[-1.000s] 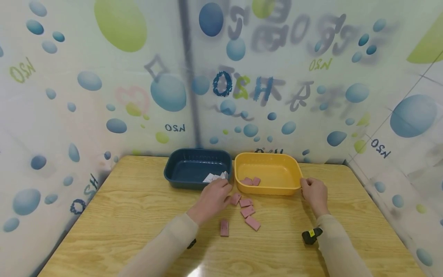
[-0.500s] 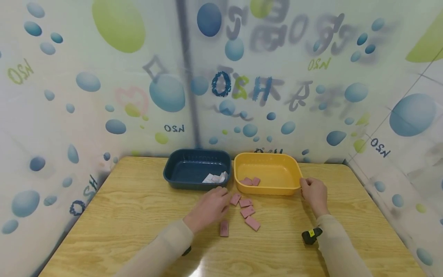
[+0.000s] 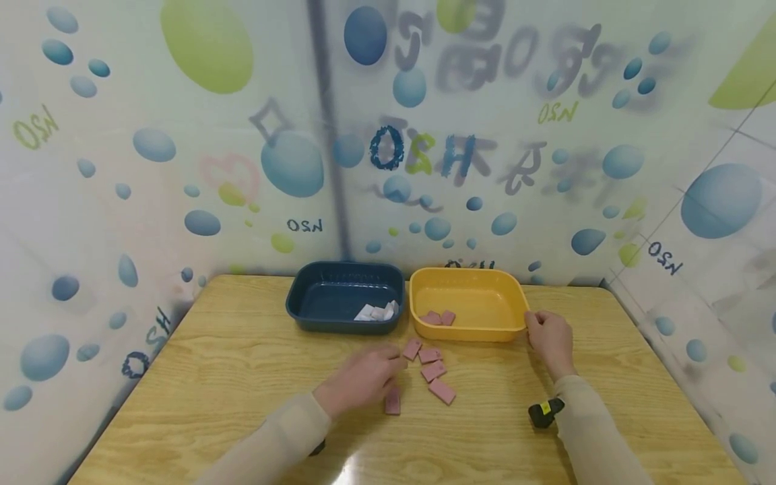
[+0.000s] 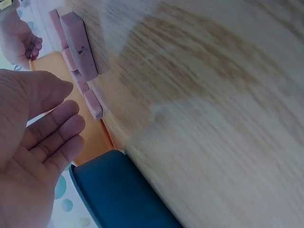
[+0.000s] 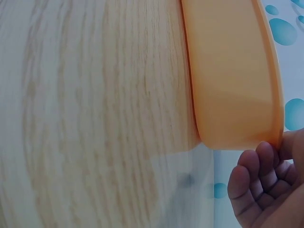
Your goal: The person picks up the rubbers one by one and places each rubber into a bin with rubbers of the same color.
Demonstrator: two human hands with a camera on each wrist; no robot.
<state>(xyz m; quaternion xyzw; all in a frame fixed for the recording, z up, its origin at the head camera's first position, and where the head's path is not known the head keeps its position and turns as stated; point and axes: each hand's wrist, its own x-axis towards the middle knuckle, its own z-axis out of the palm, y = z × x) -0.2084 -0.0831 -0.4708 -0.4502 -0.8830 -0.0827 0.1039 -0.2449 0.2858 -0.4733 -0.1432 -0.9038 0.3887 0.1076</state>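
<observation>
In the head view my left hand [image 3: 362,378] is above the table, its fingers loosely bent and holding nothing. The left wrist view also shows that hand [image 4: 45,128] with bare fingers. Just below it lies a pink rectangular block [image 3: 393,402], partly hidden by the hand. To its right, several more pink blocks [image 3: 433,370] lie in a loose row. My right hand [image 3: 550,340] pinches the rim at the right end of a yellow plastic bin [image 3: 479,333]; the right wrist view shows thumb and fingers at the bin's corner [image 5: 237,95]. A few pink blocks [image 3: 447,317] lie inside it.
A dark blue bin [image 3: 339,326] stands beside the yellow one on its left, with several small white pieces [image 3: 377,312] in its front right corner. Both are near the back edge of the wooden table [image 3: 242,377]. Behind is a patterned wall [image 3: 515,135].
My left hand has moved back from the front of the blue bin, toward me and slightly left, nearer the single pink block. The right hand has stayed on the yellow bin.
</observation>
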